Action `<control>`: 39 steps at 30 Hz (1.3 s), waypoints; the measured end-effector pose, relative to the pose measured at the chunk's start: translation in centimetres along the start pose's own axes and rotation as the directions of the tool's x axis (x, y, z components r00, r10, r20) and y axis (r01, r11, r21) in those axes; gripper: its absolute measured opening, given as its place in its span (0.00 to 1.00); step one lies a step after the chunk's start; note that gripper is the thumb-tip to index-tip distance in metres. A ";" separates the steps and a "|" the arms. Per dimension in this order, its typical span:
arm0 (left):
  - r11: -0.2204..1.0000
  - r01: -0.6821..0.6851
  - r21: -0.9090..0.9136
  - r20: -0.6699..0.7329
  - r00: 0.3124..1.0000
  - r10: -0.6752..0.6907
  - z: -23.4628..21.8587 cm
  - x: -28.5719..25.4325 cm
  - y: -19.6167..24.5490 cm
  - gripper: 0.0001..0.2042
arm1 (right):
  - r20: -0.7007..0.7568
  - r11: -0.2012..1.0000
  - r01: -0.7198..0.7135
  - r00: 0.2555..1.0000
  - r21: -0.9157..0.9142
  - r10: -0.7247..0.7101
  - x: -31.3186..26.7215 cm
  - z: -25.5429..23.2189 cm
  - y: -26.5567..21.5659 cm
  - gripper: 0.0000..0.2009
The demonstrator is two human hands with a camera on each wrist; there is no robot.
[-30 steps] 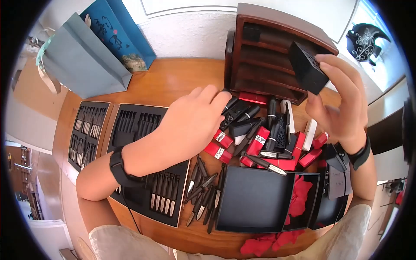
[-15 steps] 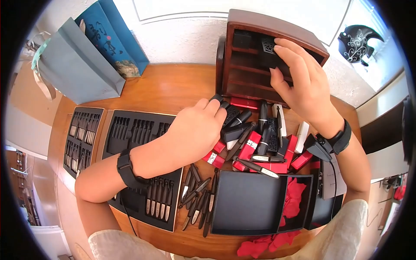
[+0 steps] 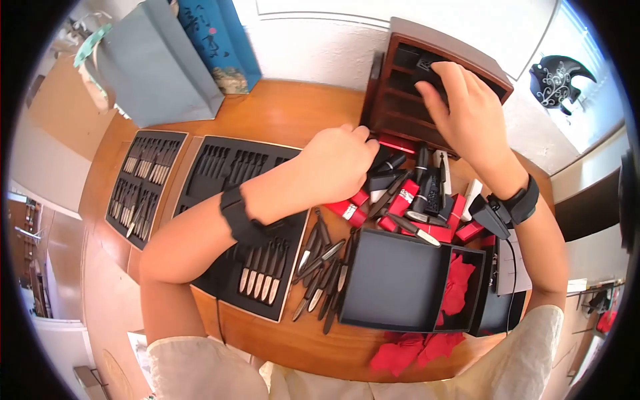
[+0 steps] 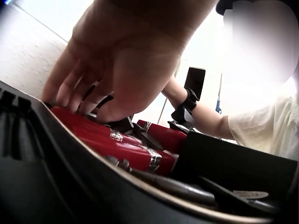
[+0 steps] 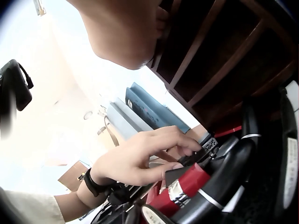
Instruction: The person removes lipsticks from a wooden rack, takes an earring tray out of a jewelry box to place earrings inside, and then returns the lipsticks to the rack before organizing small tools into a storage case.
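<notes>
My right hand [image 3: 470, 117] reaches into the top level of a dark brown wooden rack [image 3: 437, 41], thumb and fingers around a black patterned box [image 3: 424, 65]; in the right wrist view its fingertips are hidden. At the pile's left back, my left hand [image 3: 340, 163] curls around a black case; the right wrist view shows this left hand [image 5: 135, 156] with its fingers on the case [image 5: 189, 157]. Below the left palm in the left wrist view lie red boxes [image 4: 117, 147]. Black tubes [image 3: 422, 160] and a white box [image 3: 473, 193] are heaped nearby.
Two black trays of slim pens [image 3: 263, 270] [image 3: 148, 160] lie at the left. Loose pens [image 3: 322, 293], an open black box [image 3: 397, 280] and red petals [image 3: 407, 353] are at the front. Paper bags [image 3: 160, 63] stand at the back left.
My right hand has moved from the air in front of the rack into its top level, with the black box. The left hand has stayed over the pile's left back.
</notes>
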State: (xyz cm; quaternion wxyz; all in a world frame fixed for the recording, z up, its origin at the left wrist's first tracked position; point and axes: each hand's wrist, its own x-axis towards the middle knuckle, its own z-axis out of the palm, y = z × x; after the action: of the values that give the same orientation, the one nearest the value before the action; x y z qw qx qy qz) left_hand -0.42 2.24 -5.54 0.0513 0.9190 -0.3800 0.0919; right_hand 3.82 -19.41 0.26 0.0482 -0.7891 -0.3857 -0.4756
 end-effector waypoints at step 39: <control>0.985 0.171 -0.027 0.132 0.977 -0.166 -0.4 2.7 0.1 0.18 | 0.051 0.983 -0.098 0.994 0.155 0.091 0.0 -0.5 0.7 0.13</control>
State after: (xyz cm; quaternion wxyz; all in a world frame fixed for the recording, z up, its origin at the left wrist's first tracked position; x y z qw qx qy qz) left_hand 1.34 0.36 -4.57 0.0516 0.9508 -0.3048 0.0202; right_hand 3.92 -20.12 0.79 0.1246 -0.8106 -0.3850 -0.4232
